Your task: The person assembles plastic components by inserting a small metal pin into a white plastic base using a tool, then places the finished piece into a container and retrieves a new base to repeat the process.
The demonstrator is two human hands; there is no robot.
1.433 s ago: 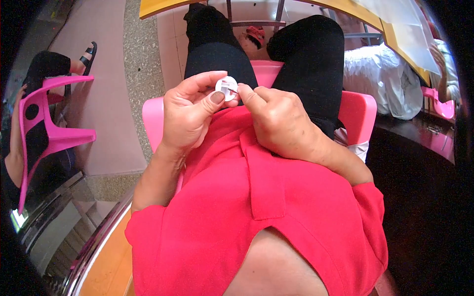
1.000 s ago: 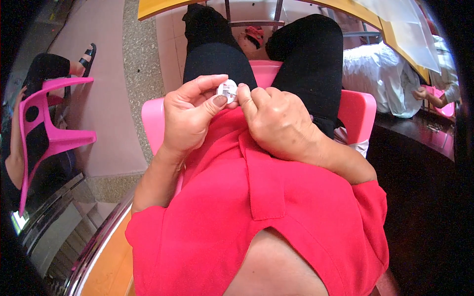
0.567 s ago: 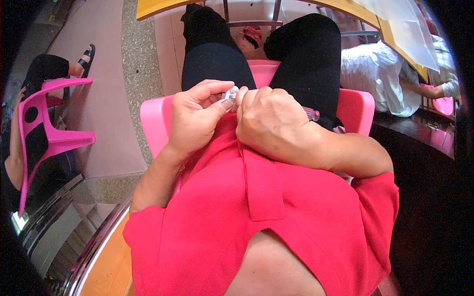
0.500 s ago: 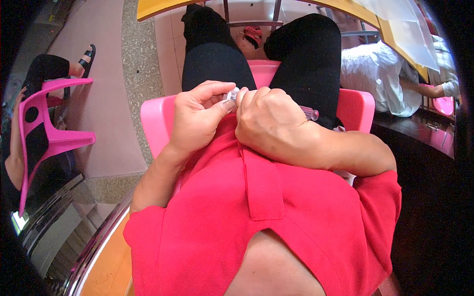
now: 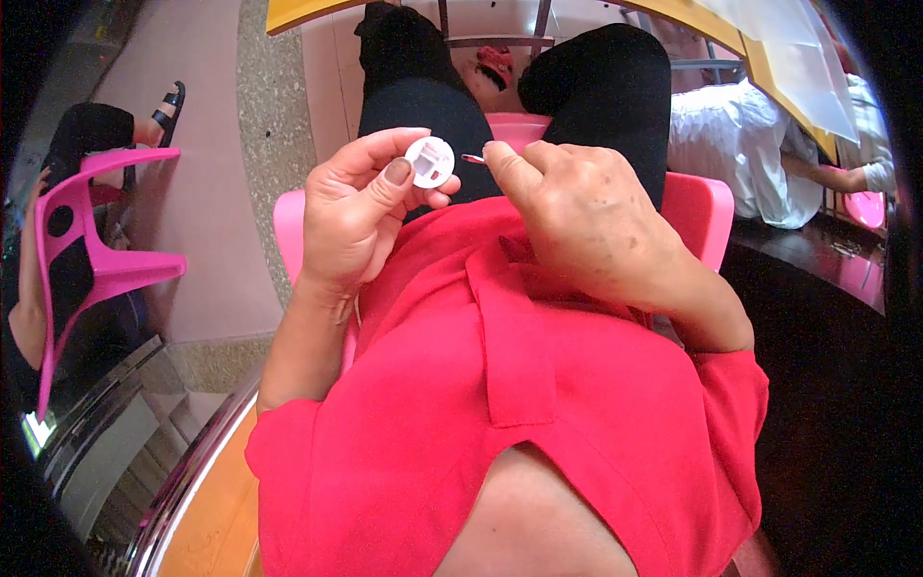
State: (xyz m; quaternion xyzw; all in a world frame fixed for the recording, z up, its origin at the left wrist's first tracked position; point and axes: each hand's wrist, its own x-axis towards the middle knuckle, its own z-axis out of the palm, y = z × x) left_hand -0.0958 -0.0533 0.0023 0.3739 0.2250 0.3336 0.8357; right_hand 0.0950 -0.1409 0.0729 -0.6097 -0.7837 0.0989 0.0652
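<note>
Above my lap, my left hand (image 5: 361,197) pinches a small round white plastic part (image 5: 430,162) by its edge. Its face is turned up and has a square recess and a small reddish spot or slot. Just right of it, my right hand (image 5: 586,207) is closed around a screwdriver (image 5: 472,158). Only the screwdriver's thin metal tip shows past my thumb, pointing at the white part with a gap between them. The handle is hidden inside my fist.
I sit on a pink chair (image 5: 711,216) under the edge of a yellow table (image 5: 317,13). Another pink chair (image 5: 115,264) with a seated person is at the left. White cloth (image 5: 740,144) and another person's arm are at the right.
My hands have drawn apart; the screwdriver tip has come away from the white part. My left hand has turned the part's face up. The screwdriver's pink handle end has gone out of sight.
</note>
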